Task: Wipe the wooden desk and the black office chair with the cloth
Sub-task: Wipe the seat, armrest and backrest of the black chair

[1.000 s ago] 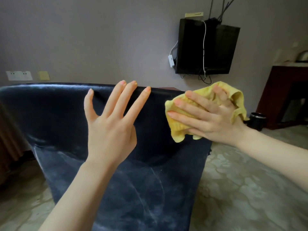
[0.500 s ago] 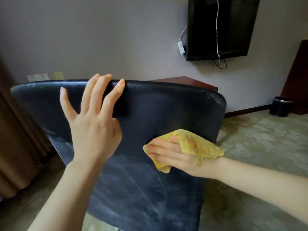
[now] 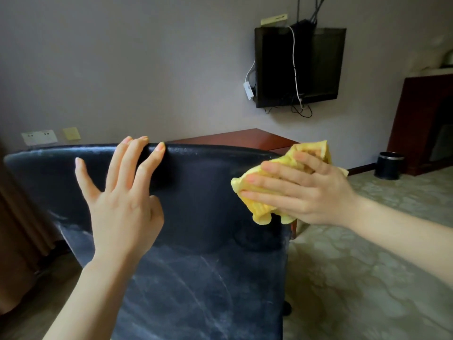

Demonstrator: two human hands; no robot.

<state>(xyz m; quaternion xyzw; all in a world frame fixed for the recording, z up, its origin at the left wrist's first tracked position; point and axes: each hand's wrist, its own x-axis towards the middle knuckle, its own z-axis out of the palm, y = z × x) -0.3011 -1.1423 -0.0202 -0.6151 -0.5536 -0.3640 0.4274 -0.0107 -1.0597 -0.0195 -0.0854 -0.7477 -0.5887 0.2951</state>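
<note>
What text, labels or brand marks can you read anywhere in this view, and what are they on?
None can be read.
Yellow box on top of the wall screen: any print is too small and blurred.
Wall sockets and the yellow plate beside them: no lettering can be made out.
Yellow cloth, black chair, black bin: no marking shows.

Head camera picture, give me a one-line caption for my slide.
Right hand presses a yellow cloth on the black chair back; left hand steadies it.
</note>
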